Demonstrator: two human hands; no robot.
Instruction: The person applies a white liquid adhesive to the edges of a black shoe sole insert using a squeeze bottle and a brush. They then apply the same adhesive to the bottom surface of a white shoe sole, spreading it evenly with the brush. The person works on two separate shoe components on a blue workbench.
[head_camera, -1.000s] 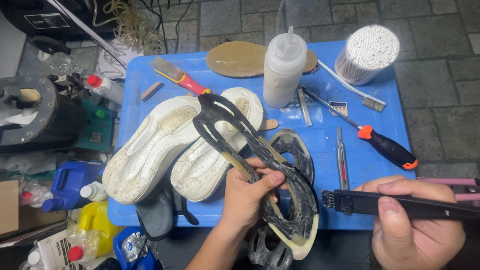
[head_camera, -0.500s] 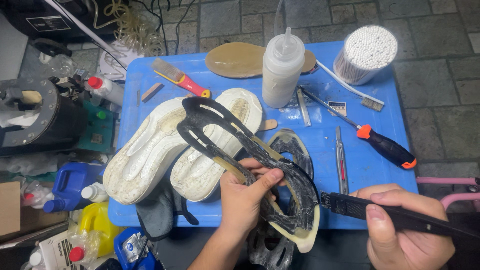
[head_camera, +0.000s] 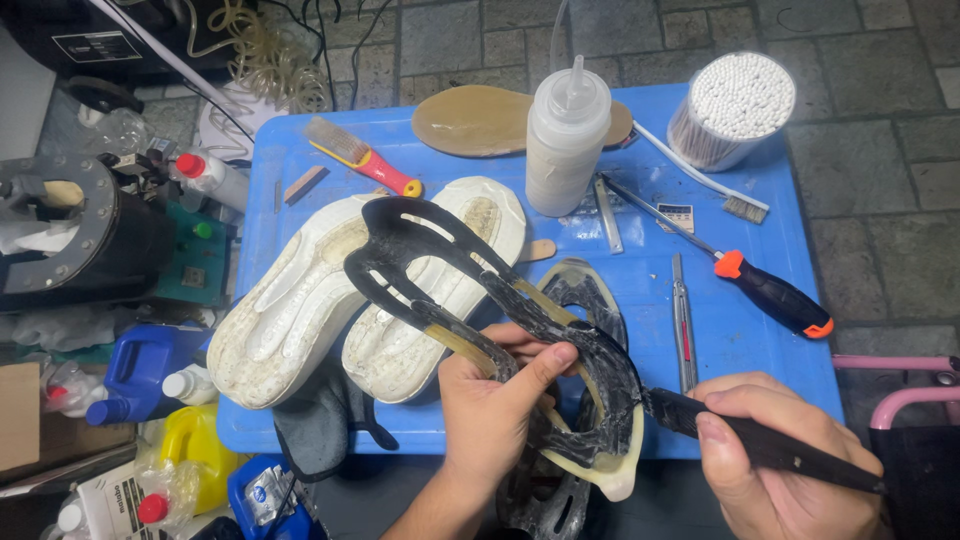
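My left hand (head_camera: 495, 410) grips a black rubber outsole (head_camera: 470, 290) with long cut-outs and a yellowish glue-stained rim, holding it up over a blue table (head_camera: 740, 330). My right hand (head_camera: 770, 450) is closed on the black handle of a brush (head_camera: 760, 440), whose tip touches the heel end of the outsole. Under the outsole two white foam midsoles (head_camera: 330, 300) lie side by side, bottoms up. A second black outsole (head_camera: 580, 295) lies on the table behind the one I hold.
On the table stand a white squeeze bottle (head_camera: 565, 135), a tub of cotton swabs (head_camera: 730, 110), a tan insole (head_camera: 480, 120), a red-handled brush (head_camera: 360, 160), a screwdriver with an orange-and-black handle (head_camera: 770, 295) and a toothbrush (head_camera: 700, 175). Bottles and a blue jug (head_camera: 140, 365) crowd the floor at the left.
My right hand has moved the brush left and down until its tip meets the outsole's heel. My left hand has tilted the outsole slightly.
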